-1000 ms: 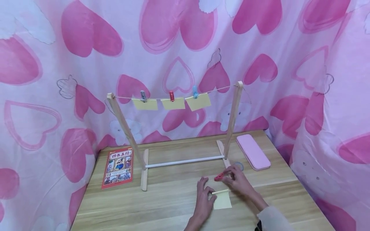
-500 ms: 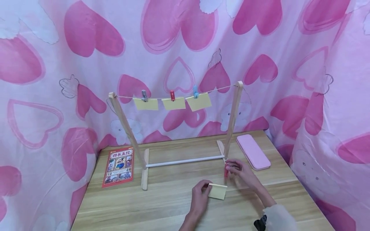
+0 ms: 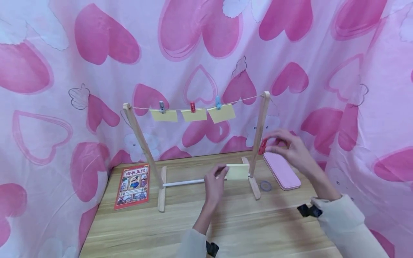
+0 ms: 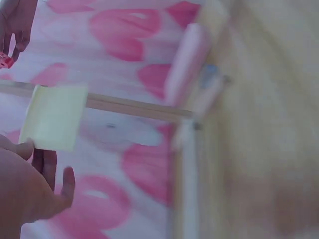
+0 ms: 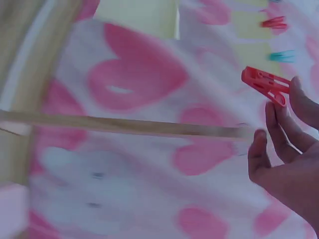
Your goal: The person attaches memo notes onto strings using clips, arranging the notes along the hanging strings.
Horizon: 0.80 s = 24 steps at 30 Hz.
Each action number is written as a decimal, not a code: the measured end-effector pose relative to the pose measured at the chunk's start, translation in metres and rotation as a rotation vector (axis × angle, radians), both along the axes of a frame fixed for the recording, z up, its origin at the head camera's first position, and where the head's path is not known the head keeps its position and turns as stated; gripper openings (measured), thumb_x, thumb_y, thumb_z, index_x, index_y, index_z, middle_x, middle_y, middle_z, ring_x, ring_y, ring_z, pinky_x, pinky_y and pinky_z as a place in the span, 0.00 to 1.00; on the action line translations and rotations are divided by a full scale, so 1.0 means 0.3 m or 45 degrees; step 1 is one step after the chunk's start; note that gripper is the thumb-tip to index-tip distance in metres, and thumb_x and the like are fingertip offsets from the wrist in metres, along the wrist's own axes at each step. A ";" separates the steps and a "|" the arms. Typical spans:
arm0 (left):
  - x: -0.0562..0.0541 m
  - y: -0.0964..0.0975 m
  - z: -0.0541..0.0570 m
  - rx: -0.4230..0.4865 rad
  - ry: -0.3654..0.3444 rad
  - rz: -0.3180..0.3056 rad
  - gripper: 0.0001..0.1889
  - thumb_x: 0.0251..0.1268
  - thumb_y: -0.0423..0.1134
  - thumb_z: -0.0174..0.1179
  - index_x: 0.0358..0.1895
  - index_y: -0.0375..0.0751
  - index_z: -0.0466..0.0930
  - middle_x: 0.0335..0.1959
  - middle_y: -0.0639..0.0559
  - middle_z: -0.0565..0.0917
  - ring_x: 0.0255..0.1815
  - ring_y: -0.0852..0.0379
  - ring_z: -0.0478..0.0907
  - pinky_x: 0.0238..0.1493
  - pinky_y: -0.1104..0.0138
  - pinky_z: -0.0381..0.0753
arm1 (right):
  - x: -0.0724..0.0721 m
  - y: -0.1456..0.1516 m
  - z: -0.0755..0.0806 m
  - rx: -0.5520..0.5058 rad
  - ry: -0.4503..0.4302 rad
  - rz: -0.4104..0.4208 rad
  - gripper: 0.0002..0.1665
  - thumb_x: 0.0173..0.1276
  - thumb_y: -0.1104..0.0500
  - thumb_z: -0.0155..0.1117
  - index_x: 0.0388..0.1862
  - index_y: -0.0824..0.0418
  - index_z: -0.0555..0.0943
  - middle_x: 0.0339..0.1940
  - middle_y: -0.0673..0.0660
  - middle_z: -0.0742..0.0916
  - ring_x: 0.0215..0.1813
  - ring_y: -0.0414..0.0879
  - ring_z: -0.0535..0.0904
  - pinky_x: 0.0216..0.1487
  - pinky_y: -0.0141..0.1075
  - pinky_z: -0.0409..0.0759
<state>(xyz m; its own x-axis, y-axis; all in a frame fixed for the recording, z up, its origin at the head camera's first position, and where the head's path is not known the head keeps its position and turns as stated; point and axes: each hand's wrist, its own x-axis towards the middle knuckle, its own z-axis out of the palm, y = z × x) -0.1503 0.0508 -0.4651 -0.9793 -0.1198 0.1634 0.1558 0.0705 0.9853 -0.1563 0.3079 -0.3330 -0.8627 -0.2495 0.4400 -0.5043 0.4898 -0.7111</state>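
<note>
My left hand pinches a pale yellow sticky note by its left end, thumb in front, and holds it up in front of the rack's lower bar. The note's top edge is folded over. In the left wrist view the note stands out beyond the thumb and fingers. My right hand is raised beside the rack's right post, pinching a red clothespin between thumb and fingertips. The right wrist view shows that clothespin pointing away from the hand, its gripping end free.
A wooden rack with a right post and left post carries a string. Three yellow notes hang there from a grey clip, a red clip and a blue clip. A red book, pink case and small ring lie on the table.
The left hand has lifted the sticky note off the table and carried it up towards the rack. The right hand has risen to the right post with the red clothespin.
</note>
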 end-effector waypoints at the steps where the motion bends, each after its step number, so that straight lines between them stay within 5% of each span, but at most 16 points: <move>1: -0.011 0.004 0.038 0.012 0.012 0.013 0.08 0.76 0.36 0.70 0.51 0.37 0.92 0.45 0.46 0.93 0.48 0.54 0.89 0.49 0.68 0.88 | -0.001 -0.004 0.044 0.018 0.045 -0.009 0.19 0.69 0.72 0.77 0.58 0.63 0.89 0.61 0.44 0.85 0.58 0.35 0.79 0.56 0.25 0.75; 7: -0.082 0.035 0.252 0.065 0.137 0.052 0.09 0.74 0.35 0.73 0.50 0.37 0.94 0.36 0.53 0.78 0.39 0.60 0.74 0.38 0.74 0.75 | -0.034 -0.047 0.264 0.040 0.211 -0.001 0.18 0.66 0.74 0.78 0.54 0.65 0.90 0.64 0.49 0.82 0.70 0.37 0.72 0.70 0.36 0.66; 12: -0.150 0.053 0.388 0.112 0.223 0.013 0.09 0.74 0.35 0.72 0.51 0.36 0.94 0.32 0.54 0.81 0.33 0.62 0.73 0.32 0.75 0.72 | -0.106 -0.100 0.372 0.078 0.241 -0.001 0.16 0.68 0.71 0.79 0.54 0.66 0.91 0.62 0.54 0.83 0.69 0.37 0.73 0.70 0.36 0.70; 19: -0.222 0.079 0.487 0.205 0.218 0.035 0.08 0.73 0.34 0.74 0.49 0.35 0.95 0.31 0.51 0.87 0.33 0.64 0.75 0.35 0.74 0.75 | -0.203 -0.144 0.455 0.106 0.199 -0.015 0.11 0.72 0.66 0.78 0.51 0.68 0.92 0.63 0.59 0.84 0.69 0.45 0.74 0.70 0.47 0.72; 24: -0.235 0.105 0.517 0.202 0.200 0.037 0.08 0.73 0.35 0.74 0.50 0.37 0.95 0.31 0.52 0.86 0.33 0.64 0.75 0.34 0.74 0.74 | -0.252 -0.133 0.473 -0.003 0.124 -0.041 0.11 0.71 0.64 0.78 0.50 0.67 0.93 0.60 0.54 0.86 0.67 0.44 0.75 0.65 0.41 0.75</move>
<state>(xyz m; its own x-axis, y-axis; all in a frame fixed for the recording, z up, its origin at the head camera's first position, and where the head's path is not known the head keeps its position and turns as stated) -0.2207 0.0822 -0.3100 -0.9390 -0.1840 0.2907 0.3086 -0.0768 0.9481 -0.2319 0.2680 -0.1912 -0.8232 -0.2215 0.5227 -0.5554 0.5051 -0.6606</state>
